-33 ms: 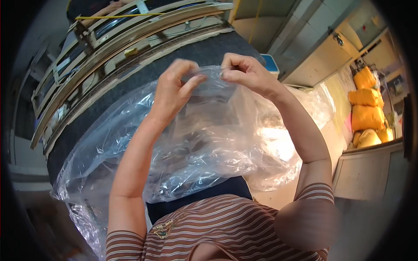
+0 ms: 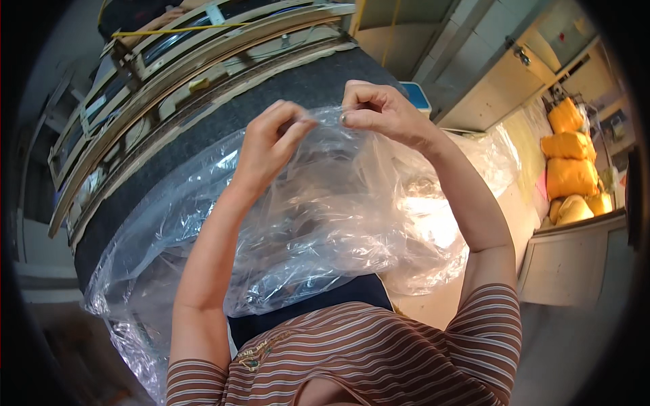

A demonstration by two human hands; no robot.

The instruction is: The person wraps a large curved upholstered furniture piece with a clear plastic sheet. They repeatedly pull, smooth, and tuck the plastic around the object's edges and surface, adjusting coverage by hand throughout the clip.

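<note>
A large sheet of clear plastic film [image 2: 318,203] lies crumpled over the dark work surface [image 2: 325,71] and down across my lap. Its top edge runs between my raised hands. My left hand [image 2: 274,132] pinches that edge with thumb and fingertips, slightly blurred. A short way to the right, my right hand [image 2: 379,111] also has the edge between thumb and curled forefinger. A narrow stretch of film spans the gap between both hands. Whether the film is one layer or several, I cannot tell.
Beyond the dark surface stands a long wooden-and-metal frame [image 2: 223,51] with cables and a yellow strip, and another person's arm [image 2: 162,20] behind it. A blue-lidded container [image 2: 416,97] stands past my right hand. Orange bundles [image 2: 572,177] are stacked at the far right.
My left hand has dropped slightly, and its thumb and fingers have drawn closer together. My right hand stays nearly still, and the film between them has shifted a little.
</note>
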